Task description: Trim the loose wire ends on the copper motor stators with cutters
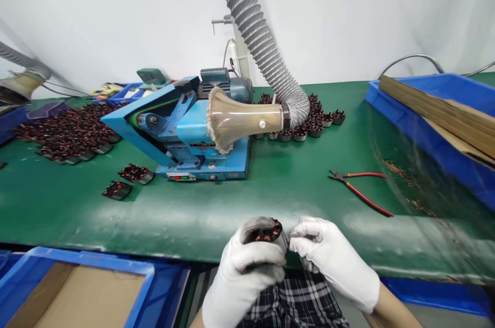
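My left hand (247, 261), in a white glove, is wrapped round a motor stator (270, 233) with copper windings and black insulation, held at the table's front edge. The gloved right hand (323, 250) is closed in a pinch at the stator's right side. What lies between its fingertips is hidden or too small to name. Cutting pliers (342, 177) with red handles lie spread on the green table (286, 199), beyond my right hand.
A blue belt machine (201, 158) with a funnel hood (243, 120) and grey hose (253, 18) stands mid-table. Stators (313, 124) cluster behind it; a larger pile (77, 129) lies left. A blue bin (429, 111) with cardboard sits right, a blue tray (149, 268) lower left.
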`<control>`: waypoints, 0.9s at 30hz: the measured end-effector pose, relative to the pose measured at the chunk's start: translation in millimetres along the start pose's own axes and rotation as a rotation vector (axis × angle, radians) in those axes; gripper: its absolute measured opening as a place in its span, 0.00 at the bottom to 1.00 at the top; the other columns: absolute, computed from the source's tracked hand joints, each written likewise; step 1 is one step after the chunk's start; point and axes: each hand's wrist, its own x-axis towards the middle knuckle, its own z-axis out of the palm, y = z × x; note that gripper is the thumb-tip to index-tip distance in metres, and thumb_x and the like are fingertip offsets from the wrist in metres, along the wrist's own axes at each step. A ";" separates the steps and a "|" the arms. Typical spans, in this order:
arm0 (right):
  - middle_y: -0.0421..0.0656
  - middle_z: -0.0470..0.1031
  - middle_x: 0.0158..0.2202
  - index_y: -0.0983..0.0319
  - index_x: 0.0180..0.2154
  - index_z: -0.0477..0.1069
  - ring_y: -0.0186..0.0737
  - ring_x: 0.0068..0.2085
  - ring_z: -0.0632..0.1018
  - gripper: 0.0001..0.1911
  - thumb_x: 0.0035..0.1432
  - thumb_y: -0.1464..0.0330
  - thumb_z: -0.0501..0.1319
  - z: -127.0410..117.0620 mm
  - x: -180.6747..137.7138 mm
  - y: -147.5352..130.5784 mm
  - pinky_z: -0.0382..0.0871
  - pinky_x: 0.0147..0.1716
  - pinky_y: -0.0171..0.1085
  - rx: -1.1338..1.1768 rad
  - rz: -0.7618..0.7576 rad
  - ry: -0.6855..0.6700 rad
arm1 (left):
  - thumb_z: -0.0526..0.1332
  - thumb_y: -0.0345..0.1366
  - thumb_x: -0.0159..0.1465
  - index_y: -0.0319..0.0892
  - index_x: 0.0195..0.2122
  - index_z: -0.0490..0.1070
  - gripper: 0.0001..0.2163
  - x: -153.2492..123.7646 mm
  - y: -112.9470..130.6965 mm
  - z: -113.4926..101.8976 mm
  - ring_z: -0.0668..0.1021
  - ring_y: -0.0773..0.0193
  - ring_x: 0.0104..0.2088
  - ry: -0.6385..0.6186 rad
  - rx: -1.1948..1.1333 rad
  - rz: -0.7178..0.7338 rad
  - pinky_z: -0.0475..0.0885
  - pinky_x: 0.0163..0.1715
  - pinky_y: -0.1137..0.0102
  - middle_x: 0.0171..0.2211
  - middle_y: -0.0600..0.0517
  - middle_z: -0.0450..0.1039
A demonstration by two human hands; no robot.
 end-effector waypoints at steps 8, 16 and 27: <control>0.37 0.61 0.19 0.62 0.20 0.65 0.33 0.20 0.65 0.10 0.51 0.68 0.55 1.1 0.2 9.2 0.57 0.18 0.30 -0.069 -0.042 0.079 | 0.61 0.29 0.53 0.48 0.41 0.69 0.14 6.7 1.3 -4.9 0.72 0.59 0.43 -0.181 0.084 -0.050 0.70 0.44 0.65 0.42 0.50 0.69; 0.35 0.59 0.16 0.63 0.20 0.64 0.31 0.16 0.61 0.11 0.48 0.63 0.59 6.8 -1.4 9.6 0.55 0.16 0.30 0.169 0.064 0.079 | 0.64 0.29 0.50 0.49 0.49 0.65 0.24 1.4 -10.2 3.0 0.67 0.53 0.50 0.041 0.194 -0.075 0.67 0.48 0.59 0.49 0.47 0.62; 0.38 0.61 0.22 0.62 0.20 0.68 0.34 0.23 0.67 0.10 0.51 0.68 0.56 6.9 0.3 14.1 0.60 0.21 0.31 -0.048 -0.081 0.129 | 0.61 0.31 0.54 0.48 0.42 0.68 0.14 3.5 -10.5 1.3 0.71 0.58 0.46 0.014 0.035 0.041 0.70 0.45 0.65 0.45 0.49 0.68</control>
